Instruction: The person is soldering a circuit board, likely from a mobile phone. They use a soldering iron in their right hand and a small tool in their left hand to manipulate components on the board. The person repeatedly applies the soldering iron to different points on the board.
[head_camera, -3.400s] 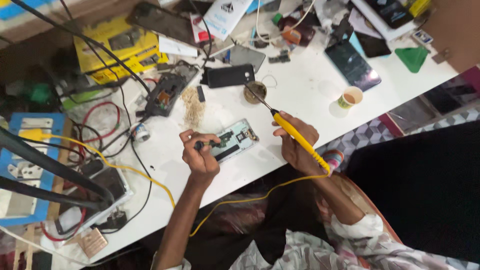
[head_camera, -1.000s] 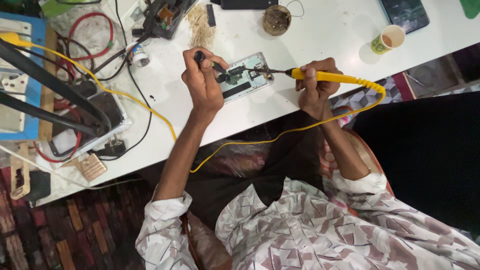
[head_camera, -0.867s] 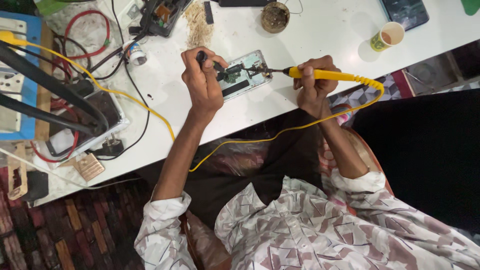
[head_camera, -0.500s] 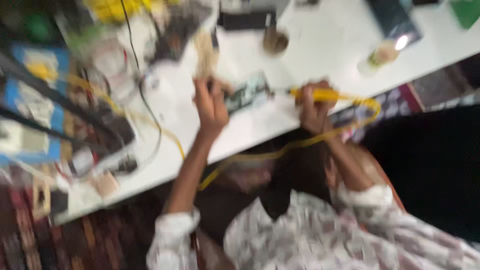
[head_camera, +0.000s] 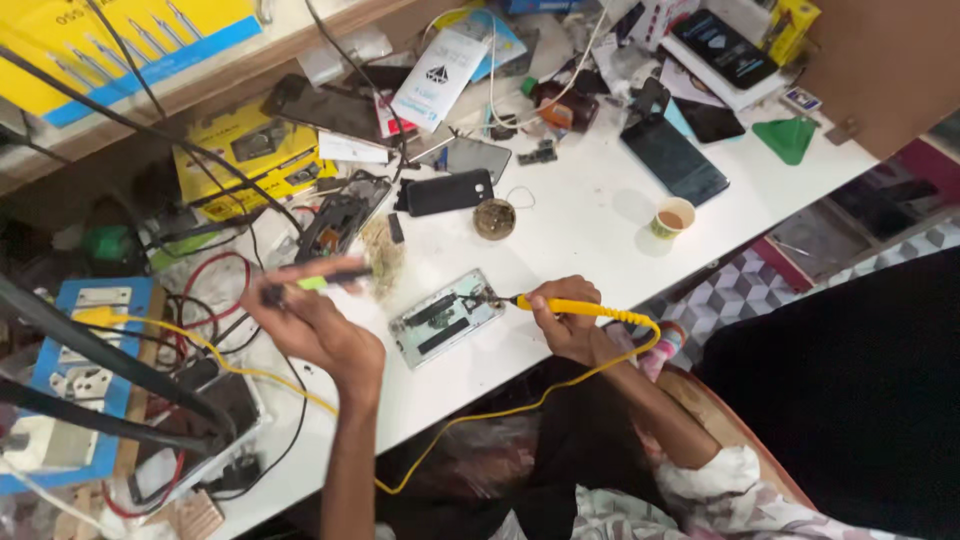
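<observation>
Head view: right hand (head_camera: 568, 322) grip clamps yellow soldering iron (head_camera: 580, 309) on opened phone (head_camera: 445, 317); left hand (head_camera: 318, 325) grip clamps tweezers (head_camera: 318, 284).

Bare white table (head_camera: 590, 215) between opened phone (head_camera: 446, 317) and paper cup (head_camera: 671, 217) — free passage. Left side choked: wires (head_camera: 215, 300), black stand arms (head_camera: 110, 375), blue board (head_camera: 75, 340). Back edge crowded — phones, boxes, small round tin (head_camera: 494, 218).

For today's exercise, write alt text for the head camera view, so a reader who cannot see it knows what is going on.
Seen from above, a person's right hand holds a yellow soldering iron with its tip at an opened phone lying on a cluttered white table. The left hand, off to the phone's left, holds a thin dark tool. A small paper cup and other phones lie about.
</observation>
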